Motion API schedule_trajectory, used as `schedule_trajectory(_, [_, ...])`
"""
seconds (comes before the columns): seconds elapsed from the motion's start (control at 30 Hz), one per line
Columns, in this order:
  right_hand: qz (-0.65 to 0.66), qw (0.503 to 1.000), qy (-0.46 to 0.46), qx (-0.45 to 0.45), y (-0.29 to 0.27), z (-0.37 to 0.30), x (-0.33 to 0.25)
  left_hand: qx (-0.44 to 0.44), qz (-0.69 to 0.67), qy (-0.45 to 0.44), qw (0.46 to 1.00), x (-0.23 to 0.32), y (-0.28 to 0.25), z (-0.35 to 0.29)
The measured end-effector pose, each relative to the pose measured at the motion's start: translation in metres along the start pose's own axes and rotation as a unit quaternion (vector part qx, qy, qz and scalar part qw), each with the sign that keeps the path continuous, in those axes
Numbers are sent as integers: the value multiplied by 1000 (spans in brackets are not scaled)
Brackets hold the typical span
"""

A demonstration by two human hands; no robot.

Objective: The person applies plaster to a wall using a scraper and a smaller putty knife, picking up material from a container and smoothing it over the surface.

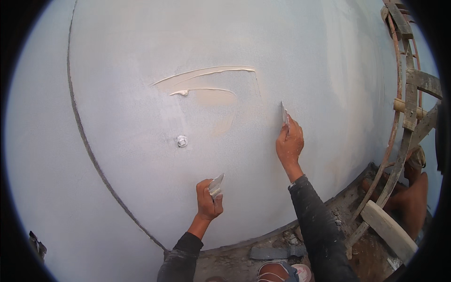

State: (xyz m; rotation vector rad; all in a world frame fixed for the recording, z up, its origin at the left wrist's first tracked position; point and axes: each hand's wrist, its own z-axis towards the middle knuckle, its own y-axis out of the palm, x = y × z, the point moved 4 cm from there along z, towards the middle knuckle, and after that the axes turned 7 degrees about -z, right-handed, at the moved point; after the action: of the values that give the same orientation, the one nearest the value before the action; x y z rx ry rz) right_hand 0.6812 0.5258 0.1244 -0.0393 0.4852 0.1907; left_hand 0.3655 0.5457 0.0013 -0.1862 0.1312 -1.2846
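A pale grey-white wall point(141, 188) fills most of the view. Low in the middle, my left hand point(206, 203) is closed round a putty knife point(216, 184) that has whitish paste on its blade. My right hand point(290, 143), farther right and higher, grips a second putty knife point(284, 114), its thin blade pointing up and seen nearly edge-on beside the wall; whether it touches, I cannot tell. Up and left of it, cream putty point(206, 77) lies on the wall in curved streaks with raised ridges. Below the streaks is a small round white fitting point(182, 141).
A dark groove point(89, 141) runs down the wall at left. On the right stands a rough wooden ladder or scaffold point(404, 127) with a pale plank point(387, 230) at its foot. A co-worker point(413, 202) crouches behind it. Dirt and debris point(225, 265) line the wall's base.
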Motion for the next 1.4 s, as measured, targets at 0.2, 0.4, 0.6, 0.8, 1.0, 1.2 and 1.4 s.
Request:
schedule_trajectory(0.2, [41,948,-279,-147,-9,-108,-86,152,32,-53,986,-33,-165,53])
schedule_trajectory(0.4, [-26,995,-85,48,-25,-14,-33,173,390,55,903,-78,-262,117])
schedule_trajectory(0.6, [-94,987,-124,33,22,-35,-85,172,437,97,878,-123,-259,128])
schedule_trajectory(0.8, [43,954,-263,-138,4,-147,-123,196,393,72,896,-121,-272,124])
schedule_trajectory(1.0, [-43,991,102,72,-18,27,18,204,401,99,887,-120,-270,125])
schedule_trajectory(1.2, [-47,998,-2,33,20,15,-71,193,404,93,889,-113,-277,134])
schedule_trajectory(1.4, [-13,977,-210,-23,37,-91,-179,196,396,103,891,-110,-274,131])
